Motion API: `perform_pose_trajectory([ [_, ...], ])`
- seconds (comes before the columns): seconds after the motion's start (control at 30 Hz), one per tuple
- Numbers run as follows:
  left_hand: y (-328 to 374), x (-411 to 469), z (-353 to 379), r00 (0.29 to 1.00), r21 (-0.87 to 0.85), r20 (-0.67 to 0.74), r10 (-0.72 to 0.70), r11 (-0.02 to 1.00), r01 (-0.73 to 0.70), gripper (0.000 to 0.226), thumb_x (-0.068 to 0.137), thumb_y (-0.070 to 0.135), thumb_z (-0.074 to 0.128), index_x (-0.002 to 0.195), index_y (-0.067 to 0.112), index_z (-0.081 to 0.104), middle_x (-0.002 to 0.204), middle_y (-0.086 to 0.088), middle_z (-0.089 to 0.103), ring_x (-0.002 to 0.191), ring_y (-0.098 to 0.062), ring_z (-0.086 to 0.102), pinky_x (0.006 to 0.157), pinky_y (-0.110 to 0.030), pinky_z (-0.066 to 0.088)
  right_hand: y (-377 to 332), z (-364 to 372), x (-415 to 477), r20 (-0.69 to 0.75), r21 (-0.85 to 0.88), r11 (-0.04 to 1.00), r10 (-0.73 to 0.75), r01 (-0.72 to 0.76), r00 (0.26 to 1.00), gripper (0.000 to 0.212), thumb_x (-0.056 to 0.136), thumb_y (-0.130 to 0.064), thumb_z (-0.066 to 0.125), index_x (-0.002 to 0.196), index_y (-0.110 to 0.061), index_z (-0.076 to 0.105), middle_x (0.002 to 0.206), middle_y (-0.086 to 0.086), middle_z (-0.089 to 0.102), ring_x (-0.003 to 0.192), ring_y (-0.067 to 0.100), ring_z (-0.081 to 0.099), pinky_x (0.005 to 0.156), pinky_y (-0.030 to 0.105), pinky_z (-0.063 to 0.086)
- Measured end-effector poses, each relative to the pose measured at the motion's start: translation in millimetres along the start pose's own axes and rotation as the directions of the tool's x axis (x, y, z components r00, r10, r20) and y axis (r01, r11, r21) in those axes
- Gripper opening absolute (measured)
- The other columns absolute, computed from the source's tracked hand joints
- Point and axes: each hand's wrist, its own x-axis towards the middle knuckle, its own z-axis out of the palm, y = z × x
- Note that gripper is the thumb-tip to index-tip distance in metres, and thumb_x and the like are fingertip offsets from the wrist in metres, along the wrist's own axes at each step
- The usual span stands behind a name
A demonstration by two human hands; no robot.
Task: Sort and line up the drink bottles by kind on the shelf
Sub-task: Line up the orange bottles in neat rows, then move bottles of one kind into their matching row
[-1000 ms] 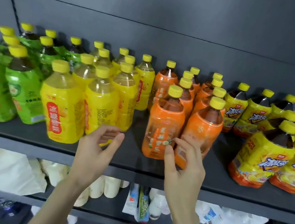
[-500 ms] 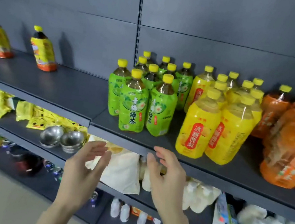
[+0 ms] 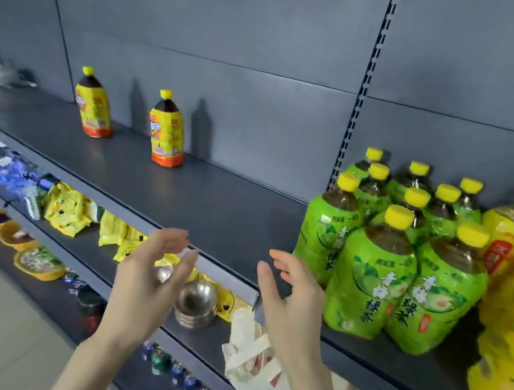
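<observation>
Currently hovers with left hand (image 3: 146,281) and right hand (image 3: 289,306) spread, empty, before dark grey metal shelf (image 3: 229,210); probably calls next for fetching two stray yellow-and-orange plastic bottles (image 3: 167,135) far left.

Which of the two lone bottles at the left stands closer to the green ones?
The right lone bottle; the other lone bottle stands farther left, beyond it from the green bottles.

Dark shelf (image 3: 212,208) with clustered green bottles (image 3: 370,282), yellow bottles (image 3: 513,323), two lone orange-based bottles (image 3: 167,135).
</observation>
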Motion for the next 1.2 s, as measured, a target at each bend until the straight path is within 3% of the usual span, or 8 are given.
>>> perform_pose_trajectory([
  [0.23,-73,100,-25,1.0,0.062,0.005,-0.007,0.998,0.007,0.027,0.08,0.04,0.059,0.102,0.025,0.06,0.096,0.01,0.068,0.091,0.002,0.06,0.07,-0.006,0.042,9,102,76,0.023,-0.005,1.0,0.031,-0.031,0.999,0.031,0.086,-0.039,0.059,0.105,-0.016,0.068,0.1,-0.008,0.067,0.097,0.009,0.062,0.087,0.033,0.051],
  [0.4,-123,165,-49,0.999,0.056,-0.04,-0.034,0.998,0.037,0.015,0.086,0.02,0.065,0.098,0.026,0.06,0.096,0.01,0.068,0.091,0.004,0.06,0.066,-0.011,0.044,7,176,121,0.094,-0.012,0.999,0.051,-0.05,0.994,0.019,0.09,-0.022,0.064,0.108,-0.016,0.067,0.103,-0.009,0.066,0.1,0.005,0.06,0.09,0.027,0.048],
  [0.47,-144,191,-58,0.998,0.037,-0.041,-0.05,0.998,0.052,0.014,0.086,0.019,0.065,0.097,0.026,0.06,0.096,0.011,0.068,0.092,0.006,0.06,0.068,-0.017,0.046,5,209,137,0.095,-0.014,0.998,0.055,-0.054,0.994,0.018,0.09,-0.021,0.065,0.107,-0.016,0.067,0.102,-0.009,0.067,0.1,0.006,0.061,0.088,0.022,0.047],
  [0.6,-195,245,-80,0.999,0.019,0.002,-0.044,0.999,0.044,0.015,0.087,0.022,0.064,0.1,0.025,0.06,0.097,0.012,0.067,0.093,0.006,0.06,0.073,-0.004,0.041,5,279,163,0.059,-0.031,0.998,0.06,-0.058,0.996,0.018,0.089,-0.019,0.066,0.106,-0.015,0.068,0.102,-0.007,0.067,0.098,0.007,0.062,0.08,0.012,0.045],
  [0.77,-251,316,-109,0.995,-0.033,0.084,-0.051,0.998,0.054,0.018,0.087,0.023,0.064,0.096,0.036,0.056,0.098,0.016,0.067,0.094,0.006,0.061,0.077,-0.013,0.047,0,361,189,-0.025,-0.082,0.989,0.122,-0.124,0.992,0.02,0.088,-0.019,0.067,0.107,-0.013,0.068,0.101,-0.005,0.067,0.097,0.01,0.063,0.074,0.005,0.043],
  [0.93,-301,378,-120,0.988,-0.069,0.153,-0.015,0.997,0.026,0.018,0.087,0.02,0.065,0.103,0.021,0.059,0.1,0.014,0.065,0.097,0.006,0.06,0.08,-0.004,0.042,-2,422,215,-0.088,-0.133,0.967,0.205,-0.216,0.975,0.025,0.088,-0.025,0.066,0.112,-0.017,0.065,0.104,-0.012,0.063,0.1,0.006,0.059,0.078,0.008,0.042],
  [1.07,-329,414,-117,0.98,-0.111,0.194,-0.034,0.992,0.057,0.024,0.086,0.02,0.066,0.109,0.017,0.059,0.101,0.007,0.065,0.099,-0.003,0.061,0.087,-0.017,0.046,4,454,236,-0.157,-0.155,0.942,0.274,-0.297,0.949,0.036,0.087,-0.031,0.067,0.12,-0.019,0.058,0.115,-0.01,0.056,0.104,0.003,0.053,0.082,0.012,0.043],
  [1.2,-356,443,-114,0.981,-0.159,0.173,-0.092,0.98,0.12,0.03,0.086,0.018,0.066,0.114,0.016,0.056,0.11,-0.002,0.063,0.105,-0.016,0.06,0.093,-0.029,0.046,21,476,259,-0.21,-0.09,0.904,0.392,-0.417,0.896,0.073,0.081,-0.042,0.07,0.141,-0.019,0.036,0.133,-0.005,0.042,0.119,0.008,0.044,0.092,0.023,0.043],
])
